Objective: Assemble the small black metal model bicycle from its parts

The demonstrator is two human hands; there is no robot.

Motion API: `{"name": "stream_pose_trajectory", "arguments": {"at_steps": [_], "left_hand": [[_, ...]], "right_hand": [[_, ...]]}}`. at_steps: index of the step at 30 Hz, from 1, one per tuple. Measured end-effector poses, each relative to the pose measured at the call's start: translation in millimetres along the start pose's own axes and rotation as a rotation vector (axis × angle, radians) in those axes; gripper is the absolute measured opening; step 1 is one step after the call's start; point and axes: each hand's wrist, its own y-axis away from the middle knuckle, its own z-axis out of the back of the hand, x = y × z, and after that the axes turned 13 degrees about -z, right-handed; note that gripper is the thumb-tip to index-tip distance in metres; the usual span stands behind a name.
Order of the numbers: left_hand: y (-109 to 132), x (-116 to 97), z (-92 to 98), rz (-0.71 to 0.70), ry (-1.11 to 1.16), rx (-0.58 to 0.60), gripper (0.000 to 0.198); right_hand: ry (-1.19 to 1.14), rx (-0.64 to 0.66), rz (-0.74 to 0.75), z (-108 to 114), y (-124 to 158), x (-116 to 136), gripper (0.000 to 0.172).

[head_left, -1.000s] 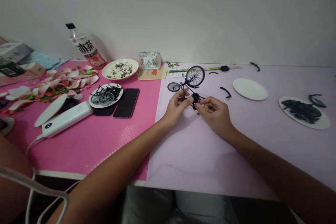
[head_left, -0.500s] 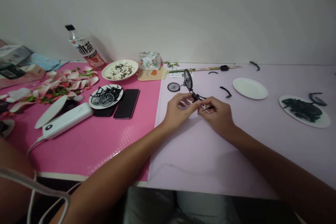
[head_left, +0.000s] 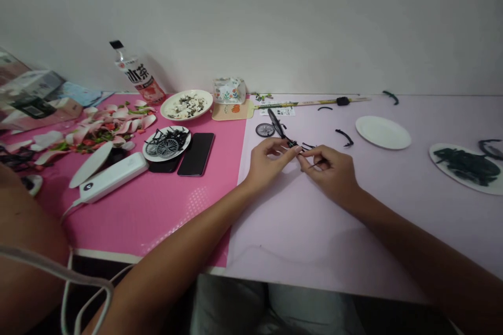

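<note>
My left hand (head_left: 266,159) and my right hand (head_left: 330,170) meet over the pale lilac mat, fingers pinched together on a small black model bicycle frame (head_left: 293,143). Its one fitted wheel (head_left: 275,122) stands edge-on behind my left fingers. A loose small spoked wheel (head_left: 264,130) lies on the mat just left of it. A thin black rod pokes out between my right fingers. A curved black part (head_left: 345,137) lies to the right of my hands.
On the pink mat lie a black phone (head_left: 196,153), a plate with wheels and black parts (head_left: 167,143), a white power bank (head_left: 112,176), a bowl (head_left: 186,105), a bottle (head_left: 138,73) and petals. To the right are a white plate (head_left: 382,132) and a plate of black parts (head_left: 466,167).
The bicycle frame has been turned: its big wheel, first seen broadside, is now edge-on and lower. My hands have closed in tighter on the frame. The view shifted slightly left.
</note>
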Motion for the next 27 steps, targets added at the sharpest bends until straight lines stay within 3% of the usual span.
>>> {"name": "stream_pose_trajectory", "arguments": {"at_steps": [9,15,18,24,27], "left_hand": [[-7.9,-0.1,8.8,-0.004,0.013,0.020,0.039],[-32.9,6.6,36.0,-0.065,-0.107,-0.073,0.039],[-41.3,14.1,49.2,-0.157,-0.256,-0.123,0.030],[-40.2,22.5,55.7,-0.245,-0.433,-0.056,0.019],[-36.7,24.0,52.2,-0.275,-0.459,-0.025,0.020]], "right_hand": [[-0.025,0.087,-0.115,-0.8,0.3,-4.5,0.013],[-0.032,0.308,-0.214,-1.3,2.6,-3.2,0.024],[0.005,0.350,-0.251,-3.0,4.1,-3.4,0.027],[0.134,0.309,0.028,-10.9,-3.7,-17.3,0.023],[0.158,0.316,0.099,-16.3,-7.0,-27.3,0.022]]}}
